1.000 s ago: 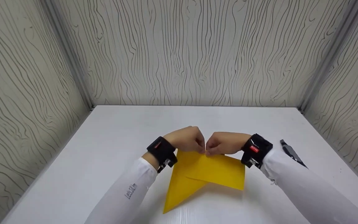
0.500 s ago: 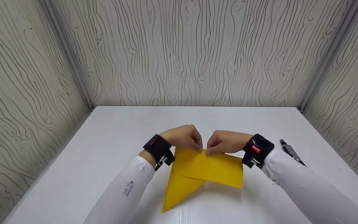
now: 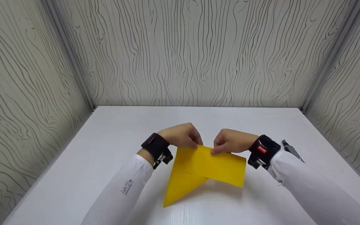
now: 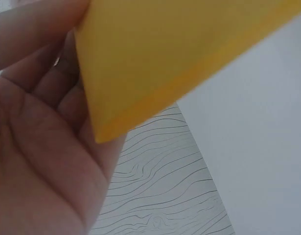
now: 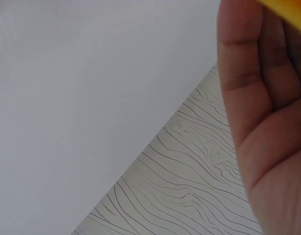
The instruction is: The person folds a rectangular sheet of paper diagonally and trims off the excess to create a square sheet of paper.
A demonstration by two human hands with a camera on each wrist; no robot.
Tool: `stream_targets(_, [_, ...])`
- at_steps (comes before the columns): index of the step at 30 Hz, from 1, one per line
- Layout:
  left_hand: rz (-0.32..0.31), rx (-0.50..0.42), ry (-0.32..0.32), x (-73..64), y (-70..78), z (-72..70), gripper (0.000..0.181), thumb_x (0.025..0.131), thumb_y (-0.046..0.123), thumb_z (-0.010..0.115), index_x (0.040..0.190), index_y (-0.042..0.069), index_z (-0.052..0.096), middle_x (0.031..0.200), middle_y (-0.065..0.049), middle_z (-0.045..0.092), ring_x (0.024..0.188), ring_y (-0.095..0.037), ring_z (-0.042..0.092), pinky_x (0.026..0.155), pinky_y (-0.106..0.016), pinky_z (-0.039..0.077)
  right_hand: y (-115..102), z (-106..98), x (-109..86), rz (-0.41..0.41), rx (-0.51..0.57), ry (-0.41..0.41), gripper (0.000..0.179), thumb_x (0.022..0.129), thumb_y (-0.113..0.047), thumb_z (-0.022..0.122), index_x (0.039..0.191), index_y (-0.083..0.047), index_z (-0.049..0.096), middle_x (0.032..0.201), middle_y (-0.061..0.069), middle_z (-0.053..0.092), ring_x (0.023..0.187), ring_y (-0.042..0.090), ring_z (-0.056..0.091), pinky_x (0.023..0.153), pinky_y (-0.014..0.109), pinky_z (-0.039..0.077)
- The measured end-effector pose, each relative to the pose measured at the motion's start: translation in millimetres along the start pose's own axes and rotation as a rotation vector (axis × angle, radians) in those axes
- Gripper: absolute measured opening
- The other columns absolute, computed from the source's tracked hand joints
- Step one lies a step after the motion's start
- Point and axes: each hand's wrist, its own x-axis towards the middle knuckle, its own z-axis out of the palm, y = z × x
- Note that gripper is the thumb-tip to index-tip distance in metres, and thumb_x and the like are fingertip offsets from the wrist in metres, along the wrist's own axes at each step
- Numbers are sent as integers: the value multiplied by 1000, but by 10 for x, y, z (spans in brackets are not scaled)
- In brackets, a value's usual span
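So there's a folded sheet of yellow paper (image 3: pixel 216 165) held up over the white bench (image 3: pixel 120 140), near the middle. The left hand (image 3: pixel 180 135) pinches its top edge, and the right hand (image 3: pixel 234 140) pinches the same edge a bit further along, thumb in front. The two hands are near each other with a gap between them. One part of the paper runs down to a point on the left, and a wider flap sticks out to the right. Can't tell if that lower tip touches the bench. In the left wrist view a corner of the paper shows in front of the palm.

Both wrists have black straps (image 3: pixel 265 148), with white sleeves (image 3: pixel 311 187) below. A grey and black tool (image 3: pixel 292 150) lies just beyond the right sleeve. The walls (image 3: pixel 183 53) have wavy wood-grain lines.
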Motion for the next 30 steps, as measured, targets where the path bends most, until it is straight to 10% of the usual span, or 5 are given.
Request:
stream_targets(15, [-48,-11,34,-22,-217,-15,20,104,7,68,115,6,84,101,-4,78,86,-15,62,93,-33,60,116,20,-87,47,19,37,15,106,-16,70,103,-7,81,86,-1,74,72,11,65,70,21,57])
stream_targets(30, [-95,-60,104,-59,-300,-17,20,109,17,67,113,5,82,93,-1,72,85,-15,60,88,-31,56,250,36,-172,100,27,135,31,105,-30,73,87,-6,81,75,-3,70,66,10,62,63,21,51])
